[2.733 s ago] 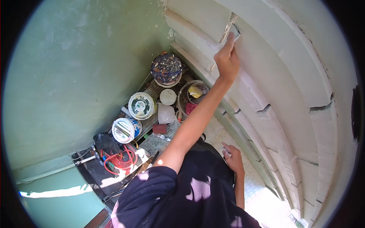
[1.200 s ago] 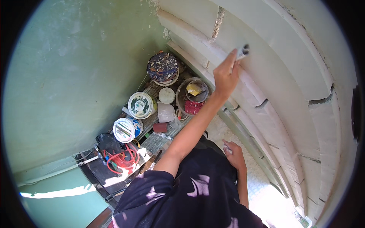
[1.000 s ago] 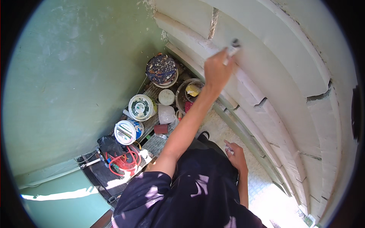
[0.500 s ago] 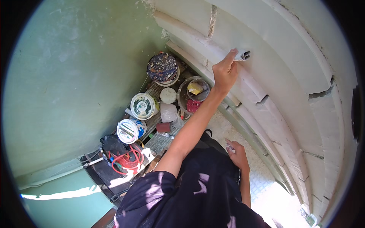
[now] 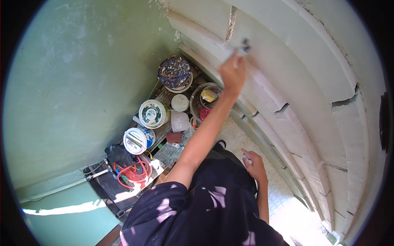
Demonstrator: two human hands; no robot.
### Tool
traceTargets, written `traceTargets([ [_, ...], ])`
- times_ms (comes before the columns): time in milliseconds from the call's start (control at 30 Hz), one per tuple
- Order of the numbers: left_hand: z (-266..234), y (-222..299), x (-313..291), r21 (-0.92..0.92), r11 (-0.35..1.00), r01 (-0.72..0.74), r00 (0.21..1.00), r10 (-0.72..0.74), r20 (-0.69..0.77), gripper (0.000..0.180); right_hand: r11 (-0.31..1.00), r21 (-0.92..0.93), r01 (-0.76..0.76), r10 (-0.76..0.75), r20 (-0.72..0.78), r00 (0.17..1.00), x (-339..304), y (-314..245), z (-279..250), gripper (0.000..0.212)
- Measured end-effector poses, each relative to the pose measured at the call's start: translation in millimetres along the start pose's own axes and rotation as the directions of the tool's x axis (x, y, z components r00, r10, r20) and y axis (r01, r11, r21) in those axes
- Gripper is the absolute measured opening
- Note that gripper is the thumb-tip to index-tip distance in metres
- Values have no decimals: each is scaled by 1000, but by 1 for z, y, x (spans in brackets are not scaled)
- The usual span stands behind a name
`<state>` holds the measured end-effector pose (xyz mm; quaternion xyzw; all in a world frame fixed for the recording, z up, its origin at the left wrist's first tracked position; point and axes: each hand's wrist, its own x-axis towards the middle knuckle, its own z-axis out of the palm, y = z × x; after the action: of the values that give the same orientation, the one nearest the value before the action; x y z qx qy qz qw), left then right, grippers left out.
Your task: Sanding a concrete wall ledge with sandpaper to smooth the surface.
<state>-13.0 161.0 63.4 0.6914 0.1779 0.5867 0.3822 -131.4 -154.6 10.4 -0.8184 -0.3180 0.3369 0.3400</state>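
By the left hand (image 5: 233, 74), a pale grey-white roll of thin sheet (image 5: 245, 46) is held between the thumb and the fingers, which are closed on it with little opening; the finer detail of the pinch is lost in blur. The roll is found at 1 o'clock from this hand, projecting beyond the fingertips, and its long axis seems to point away from the palm, also toward 1 o'clock, with a darker end outermost. It lies over the cream curved wall with stepped ledges (image 5: 295, 82), but whether the surface is touched cannot be told. At 11 o'clock from the roll, near to it, a narrow rough-edged slot (image 5: 232, 23) is seen in the wall, its length running from about 12:30 to 6:30. The left hand is clearly the nearer one to both. The right hand (image 5: 256, 167) is held low, between 5 and 6 o'clock from the left, with fingers partly curled; a whitish patch (image 5: 247, 159) is seen there, but whether something is gripped cannot be told. Farther out, between 7 and 8 o'clock from the left hand, a round grey basin (image 5: 195, 102) is placed, with a yellow soft-looking block (image 5: 209, 95) inside; at 9 o'clock, a dark paint-spattered round lid (image 5: 174, 71) is seen.
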Motion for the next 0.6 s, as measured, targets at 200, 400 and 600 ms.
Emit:
traceTargets([
  [200,11,0,3,21,963,269,962,-267,-66,30,999,30,-23,26,-77,997,-1,-2,3,44],
  [400,-1,7,-2,-10,993,116,993,-116,21,36,1000,11,-25,25,-1,1000,0,-7,3,43],
  [600,13,-9,17,-78,965,250,954,-259,-151,40,999,29,-26,28,-75,997,-4,1,5,42],
])
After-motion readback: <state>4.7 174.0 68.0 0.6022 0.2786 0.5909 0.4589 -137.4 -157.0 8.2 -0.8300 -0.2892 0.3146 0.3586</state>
